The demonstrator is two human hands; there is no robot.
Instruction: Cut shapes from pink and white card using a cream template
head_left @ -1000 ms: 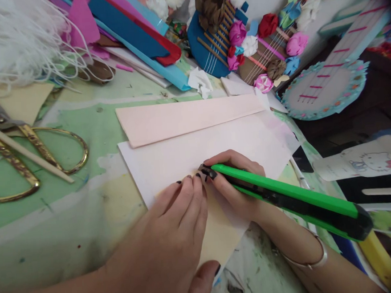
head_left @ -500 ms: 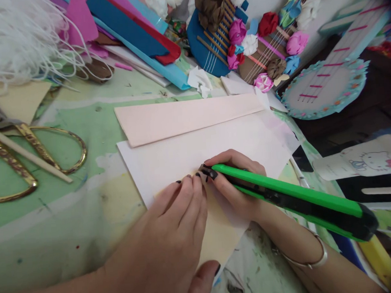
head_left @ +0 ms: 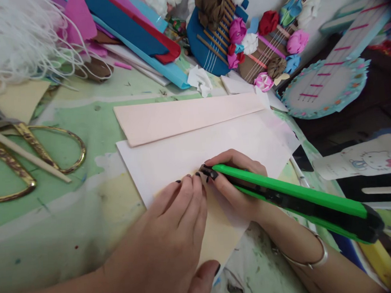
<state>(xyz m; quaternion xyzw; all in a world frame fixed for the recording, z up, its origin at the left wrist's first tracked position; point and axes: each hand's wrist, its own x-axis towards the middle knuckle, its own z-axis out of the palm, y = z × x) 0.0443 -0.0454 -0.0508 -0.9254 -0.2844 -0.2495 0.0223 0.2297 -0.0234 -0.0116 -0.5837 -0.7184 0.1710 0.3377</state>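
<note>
I see the left hand (head_left: 177, 230) spread flat, fingers together, on the cream card (head_left: 224, 240) over the white sheet (head_left: 170, 161). Right hand (head_left: 244, 205) closed round the cutter (head_left: 295, 191), nose just beside left fingertips

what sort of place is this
Probably a craft table or small art workspace: a paint-stained green table cover, gold-handled scissors, and handmade model guitars decorated with crumpled-paper flowers all point that way.

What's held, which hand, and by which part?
The right hand holds the green utility knife close to its front end. The left hand grips nothing visible; it lies on the cream sheet.
</note>
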